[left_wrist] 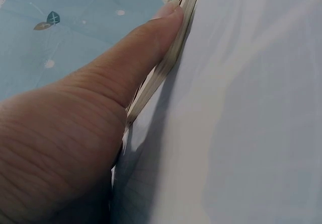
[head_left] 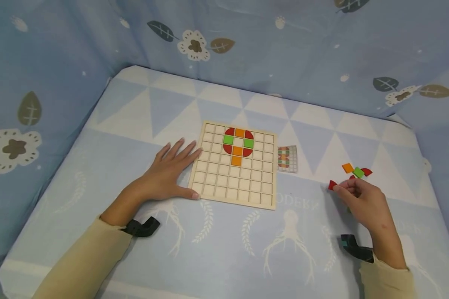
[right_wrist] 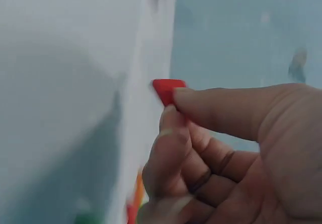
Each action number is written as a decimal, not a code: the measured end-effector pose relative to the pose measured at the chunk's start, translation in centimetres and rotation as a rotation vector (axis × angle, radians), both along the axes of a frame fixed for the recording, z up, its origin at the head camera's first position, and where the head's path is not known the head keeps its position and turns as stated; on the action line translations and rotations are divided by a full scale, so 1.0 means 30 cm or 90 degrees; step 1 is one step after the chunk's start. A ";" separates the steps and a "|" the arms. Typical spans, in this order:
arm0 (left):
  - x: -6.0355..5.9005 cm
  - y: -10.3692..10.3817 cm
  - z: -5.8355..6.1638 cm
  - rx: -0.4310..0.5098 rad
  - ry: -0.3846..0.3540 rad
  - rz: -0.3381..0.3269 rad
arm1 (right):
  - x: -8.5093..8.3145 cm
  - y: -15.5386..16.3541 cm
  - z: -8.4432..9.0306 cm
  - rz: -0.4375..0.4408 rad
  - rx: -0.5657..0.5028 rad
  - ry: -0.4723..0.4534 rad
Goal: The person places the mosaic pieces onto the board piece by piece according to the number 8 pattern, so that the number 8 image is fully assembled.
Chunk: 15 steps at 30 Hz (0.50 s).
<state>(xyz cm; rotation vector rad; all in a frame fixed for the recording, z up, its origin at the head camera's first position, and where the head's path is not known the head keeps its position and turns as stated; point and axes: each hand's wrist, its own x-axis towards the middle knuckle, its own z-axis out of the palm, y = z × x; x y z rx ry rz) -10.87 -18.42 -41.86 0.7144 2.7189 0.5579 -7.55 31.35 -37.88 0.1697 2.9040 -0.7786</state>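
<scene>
A wooden grid board (head_left: 233,179) lies mid-table, with red, green and orange tiles (head_left: 238,143) set in its upper rows. My left hand (head_left: 168,169) lies flat beside the board's left edge, fingers straight, thumb (left_wrist: 146,48) pressed against the board's side (left_wrist: 166,68). My right hand (head_left: 361,200) is at the right of the table and pinches a red tile (head_left: 331,185) between thumb and forefinger; the same red tile (right_wrist: 167,90) shows in the right wrist view. Just beyond that hand lie loose tiles: orange (head_left: 347,167), green (head_left: 358,172) and red (head_left: 366,171).
A small pattern card (head_left: 287,158) lies right of the board. Blue leaf-print fabric walls (head_left: 247,45) enclose the table on three sides. The tabletop is covered with a light blue patterned cloth (head_left: 224,241).
</scene>
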 end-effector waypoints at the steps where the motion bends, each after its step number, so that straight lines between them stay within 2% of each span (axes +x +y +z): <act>1: 0.000 -0.002 0.001 -0.001 0.002 0.001 | -0.016 -0.043 0.010 0.018 -0.017 0.004; 5: 0.001 -0.011 -0.001 -0.001 0.012 0.003 | -0.093 -0.234 0.034 0.109 -0.092 0.004; 9: 0.000 -0.013 -0.006 0.001 0.014 0.004 | -0.172 -0.392 0.028 0.192 -0.139 -0.013; 12: -0.001 -0.011 -0.008 -0.002 0.005 0.005 | -0.224 -0.474 0.016 0.225 -0.154 -0.033; 15: -0.002 -0.005 -0.010 -0.003 0.005 0.004 | -0.259 -0.526 0.003 0.232 -0.147 -0.054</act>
